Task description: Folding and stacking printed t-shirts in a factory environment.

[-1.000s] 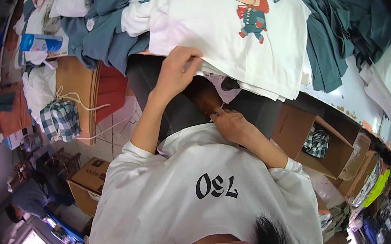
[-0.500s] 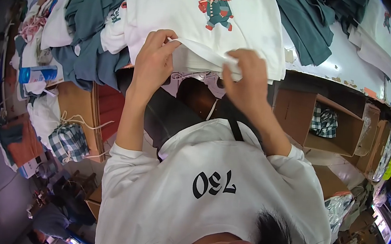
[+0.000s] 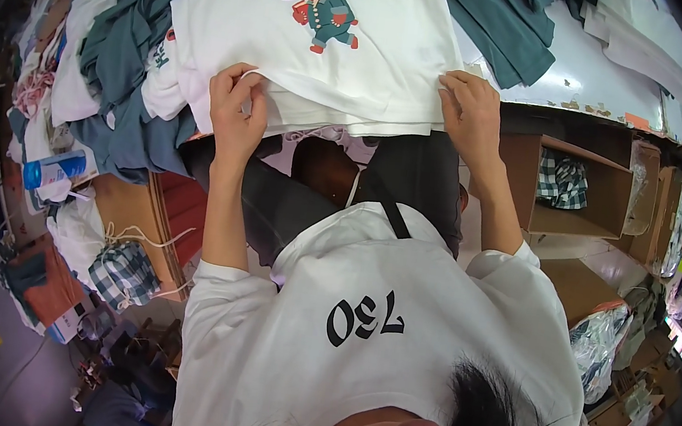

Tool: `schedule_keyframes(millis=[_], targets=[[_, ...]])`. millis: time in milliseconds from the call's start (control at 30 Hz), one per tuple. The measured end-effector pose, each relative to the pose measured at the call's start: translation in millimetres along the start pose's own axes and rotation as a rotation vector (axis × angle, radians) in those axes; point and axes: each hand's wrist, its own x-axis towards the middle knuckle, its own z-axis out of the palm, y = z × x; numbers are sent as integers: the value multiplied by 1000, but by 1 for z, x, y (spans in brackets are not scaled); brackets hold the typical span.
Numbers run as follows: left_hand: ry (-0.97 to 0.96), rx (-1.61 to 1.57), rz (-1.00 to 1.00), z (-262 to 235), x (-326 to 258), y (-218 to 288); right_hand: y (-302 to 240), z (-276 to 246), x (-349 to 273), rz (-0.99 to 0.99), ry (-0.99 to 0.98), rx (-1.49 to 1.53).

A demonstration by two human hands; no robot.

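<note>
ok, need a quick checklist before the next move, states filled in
1. Left hand holding the near hem of the white bear-print top: ok.
2. Right hand gripping the top's near right corner: cannot tell; fingertips are at the edge, pinch unclear.
3. Near hem lying flat: not ok; it's raised by the left hand, white layers showing below.
4. Bear print face up, uncovered by hands: ok.
5. Layers beneath aligned: cannot tell; mostly hidden.

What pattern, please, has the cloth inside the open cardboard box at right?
The cloth is checked, dark green and white; head view.
</note>
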Motion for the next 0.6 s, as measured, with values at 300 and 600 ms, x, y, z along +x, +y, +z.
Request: schedule_keyframes(millis=[300,600], targets=[[-18,-56,-24,0,-3,-1,-7,-4,-7,108,135,10],[-42,-33,-12,-6,0,-6,12,-60,-53,538,-987,-454]])
